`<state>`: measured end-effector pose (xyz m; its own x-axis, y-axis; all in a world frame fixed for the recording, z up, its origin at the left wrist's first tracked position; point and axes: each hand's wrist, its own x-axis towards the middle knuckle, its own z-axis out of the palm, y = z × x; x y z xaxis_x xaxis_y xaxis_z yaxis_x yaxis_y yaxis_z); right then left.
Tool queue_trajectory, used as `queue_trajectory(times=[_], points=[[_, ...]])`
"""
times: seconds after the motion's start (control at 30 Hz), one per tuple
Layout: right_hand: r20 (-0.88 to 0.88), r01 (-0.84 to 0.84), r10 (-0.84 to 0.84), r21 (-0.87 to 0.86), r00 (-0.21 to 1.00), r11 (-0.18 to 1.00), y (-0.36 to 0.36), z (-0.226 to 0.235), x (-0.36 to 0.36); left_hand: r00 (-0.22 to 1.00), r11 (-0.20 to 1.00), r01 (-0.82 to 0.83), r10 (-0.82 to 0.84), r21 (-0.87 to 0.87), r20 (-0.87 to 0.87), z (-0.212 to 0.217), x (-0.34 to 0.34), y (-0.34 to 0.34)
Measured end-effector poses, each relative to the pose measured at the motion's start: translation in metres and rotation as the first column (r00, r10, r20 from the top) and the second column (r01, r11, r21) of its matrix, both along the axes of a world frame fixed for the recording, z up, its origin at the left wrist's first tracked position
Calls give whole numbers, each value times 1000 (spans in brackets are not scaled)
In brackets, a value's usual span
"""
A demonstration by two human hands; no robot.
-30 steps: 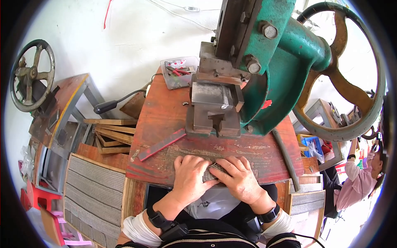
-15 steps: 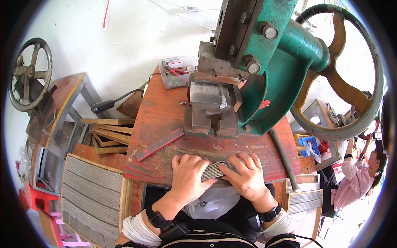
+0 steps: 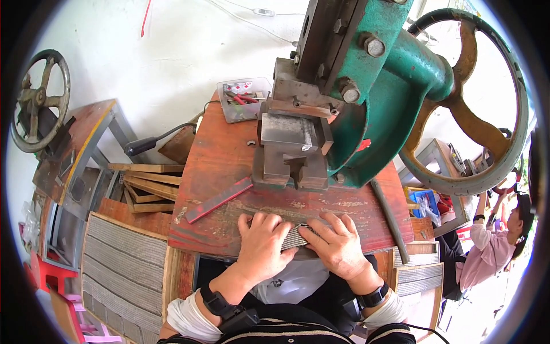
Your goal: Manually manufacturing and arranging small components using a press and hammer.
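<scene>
At the near edge of the worn red-brown table point(image 3: 229, 229), my left hand point(image 3: 260, 245) and my right hand point(image 3: 339, 245) close from either side on a grey bundle of ribbed, metal-looking strips point(image 3: 293, 238). Both thumbs and the curled fingers press on its ends, so only the middle part shows. Beyond my hands stands a green hand press point(image 3: 389, 109) with a steel die block point(image 3: 289, 135) at its base. A flat red-edged bar point(image 3: 219, 200) lies on the table to the left of the die.
A clear box of tools point(image 3: 247, 114) sits at the back left. A metal rod point(image 3: 389, 221) lies along the right edge. Trays of grey strips point(image 3: 123, 252) stand at lower left, more point(image 3: 420, 275) at lower right. A large handwheel point(image 3: 470, 109) and another person point(image 3: 490, 252) are at right.
My right hand has shifted slightly left along the bundle, and its fingers have drawn in closer. The left hand keeps nearly the same place. The whole view has moved slightly.
</scene>
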<state>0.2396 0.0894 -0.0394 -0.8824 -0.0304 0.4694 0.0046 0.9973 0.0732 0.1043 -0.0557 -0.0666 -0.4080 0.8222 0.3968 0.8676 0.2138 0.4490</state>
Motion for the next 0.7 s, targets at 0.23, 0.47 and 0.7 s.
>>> queue_trajectory(times=[0.23, 0.47, 0.7], points=[[6, -31, 31, 14, 999, 999, 5, -2, -1, 1000, 1000, -6, 6, 28, 11, 0, 4, 8], [-4, 44, -44, -9, 999, 999, 6, 0, 2, 1000, 999, -2, 1, 32, 28, -1, 3, 9], [36, 83, -82, -30, 996, 996, 3, 1, 2, 1000, 999, -13, 12, 40, 27, -3, 1, 10]])
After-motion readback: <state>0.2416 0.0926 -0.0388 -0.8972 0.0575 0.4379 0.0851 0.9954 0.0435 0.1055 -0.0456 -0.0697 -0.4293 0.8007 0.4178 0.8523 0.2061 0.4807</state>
